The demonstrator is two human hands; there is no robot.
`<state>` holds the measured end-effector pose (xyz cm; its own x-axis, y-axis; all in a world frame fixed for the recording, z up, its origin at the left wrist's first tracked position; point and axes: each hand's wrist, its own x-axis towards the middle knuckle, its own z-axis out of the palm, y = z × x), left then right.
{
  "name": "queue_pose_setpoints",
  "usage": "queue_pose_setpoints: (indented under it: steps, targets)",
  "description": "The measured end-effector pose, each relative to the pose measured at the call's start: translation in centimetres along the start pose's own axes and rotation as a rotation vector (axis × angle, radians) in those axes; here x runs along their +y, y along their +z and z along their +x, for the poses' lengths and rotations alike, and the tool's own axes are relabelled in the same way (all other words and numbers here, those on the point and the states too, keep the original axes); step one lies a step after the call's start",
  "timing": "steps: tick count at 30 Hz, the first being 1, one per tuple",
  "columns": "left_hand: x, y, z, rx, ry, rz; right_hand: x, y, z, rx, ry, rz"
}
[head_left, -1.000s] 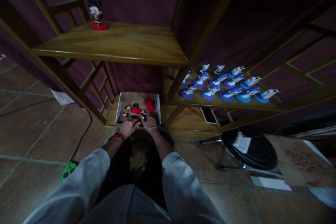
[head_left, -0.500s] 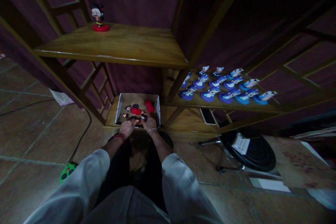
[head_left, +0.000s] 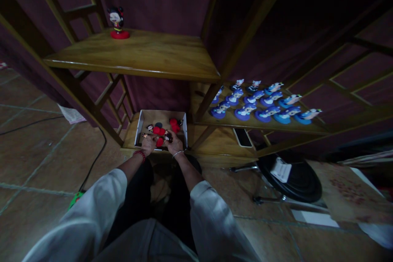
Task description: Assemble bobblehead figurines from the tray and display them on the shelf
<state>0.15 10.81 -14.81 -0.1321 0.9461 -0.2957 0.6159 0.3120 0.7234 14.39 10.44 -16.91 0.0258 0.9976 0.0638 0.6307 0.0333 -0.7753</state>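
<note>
Head view: my right hand (head_left: pixel 175 144) seems closed round a small dark-haired figurine (head_left: pixel 168 136) at the near side of a shallow cardboard box (head_left: pixel 186 131) on the lower wooden shelf (head_left: pixel 211 141). My left hand (head_left: pixel 149 144) is at the red base (head_left: pixel 160 142) beside it, and I cannot tell whether those fingers pinch the base or only rest against it. I judge the figurine light and stiff, probably moulded plastic, perhaps a little slippery; I'd take it round the body with one hand and by the base's rim with the other, sparing the narrow feet, which I take to be the weak spot. My own fingers cover most of the body, so its pose is hidden, as is whether figure and base are joined. The red pieces (head_left: pixel 159 130) farther in are small and dim, too blurred for me to read their edges
</note>
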Motion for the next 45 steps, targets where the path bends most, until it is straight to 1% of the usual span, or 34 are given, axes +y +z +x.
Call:
queue_pose_setpoints:
  steps: [4, 9, 13, 19, 26, 34, 40, 45]
  targets:
    - [0.2, 0.2, 0.4, -0.036, -0.093, -0.244, -0.3, -0.3, -0.1, 0.009, -0.034, 0.051]
    - [0.7, 0.3, 0.4, -0.023, -0.142, -0.493, -0.6, -0.6, -0.2, 0.064, 0.030, 0.077]
    - [0.8, 0.4, 0.5, 0.002, -0.167, -0.613, -0.5, -0.3, -0.1, 0.076, 0.048, 0.091]
    - [0.9, 0.7, 0.5, 0.011, -0.216, -0.717, -0.4, -0.1, -0.3, 0.045, 0.039, 0.114]
    - [1.5, 0.6, 0.0, -0.053, -0.236, -0.827, -0.9, -0.5, -0.4, 0.023, 0.033, 0.091]
    - [1.3, 0.1, -0.5, -0.133, -0.249, -0.946, -0.8, -0.4, -0.4, -0.007, -0.021, 0.078]
    - [1.0, 0.1, -1.0, -0.112, -0.260, -1.011, -0.9, -0.5, -0.6, -0.021, -0.041, 0.110]
    - [0.8, 0.0, -0.9, -0.138, -0.259, -1.026, -1.1, -0.6, -0.7, -0.018, -0.034, 0.117]
